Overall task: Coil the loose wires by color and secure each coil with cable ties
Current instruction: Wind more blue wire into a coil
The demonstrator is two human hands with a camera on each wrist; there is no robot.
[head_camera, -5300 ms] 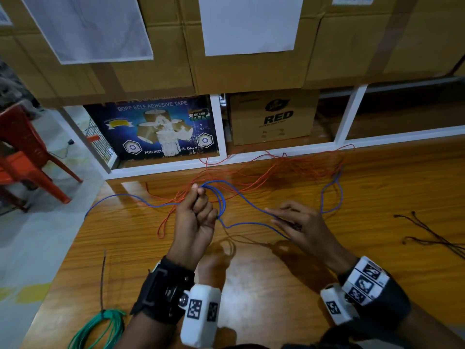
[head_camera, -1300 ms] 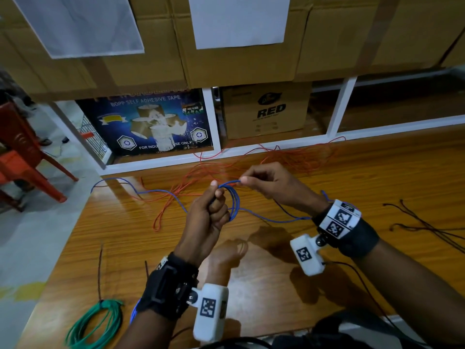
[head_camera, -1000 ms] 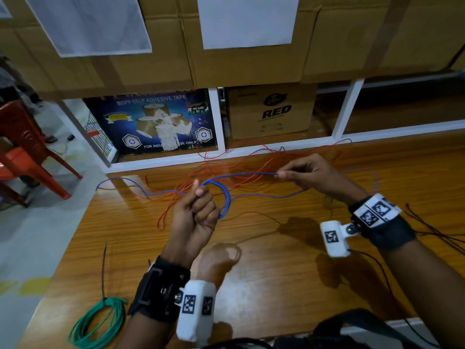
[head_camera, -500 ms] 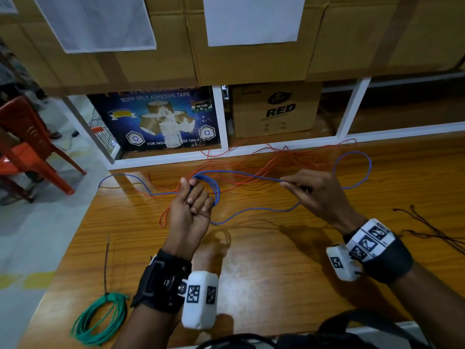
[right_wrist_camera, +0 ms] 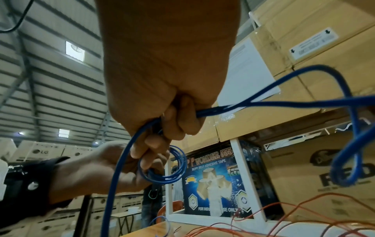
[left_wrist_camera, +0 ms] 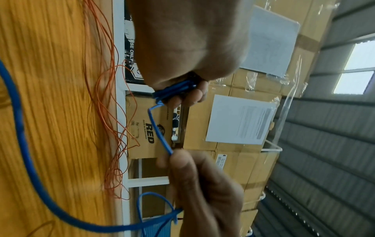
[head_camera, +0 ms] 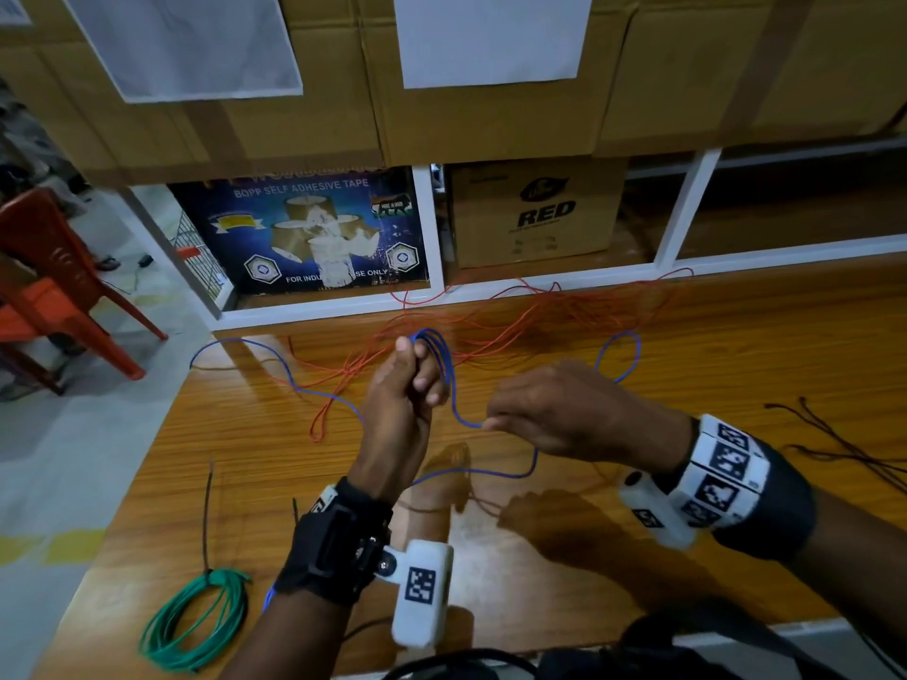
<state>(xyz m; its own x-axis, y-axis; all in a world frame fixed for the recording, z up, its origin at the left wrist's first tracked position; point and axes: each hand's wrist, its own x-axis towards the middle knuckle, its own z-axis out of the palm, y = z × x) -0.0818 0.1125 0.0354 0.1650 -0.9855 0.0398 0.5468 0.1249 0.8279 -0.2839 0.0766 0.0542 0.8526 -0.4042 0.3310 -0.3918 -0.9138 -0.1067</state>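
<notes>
My left hand is raised above the wooden table and grips a small coil of blue wire, several loops standing up past the fingers. My right hand pinches the loose run of the same blue wire just to the right of the coil. The free wire hangs in a loop behind that hand and trails left across the table. Tangled orange wire lies along the table's far edge.
A finished green coil with a black cable tie lies at the front left corner. Thin dark cable ties lie at the right. White shelving with cardboard boxes stands behind the table. An orange chair is off to the left.
My right hand has come back in from the right toward the coil, bringing the blue wire down beside my left hand. The left hand has kept its grip on the coil.
</notes>
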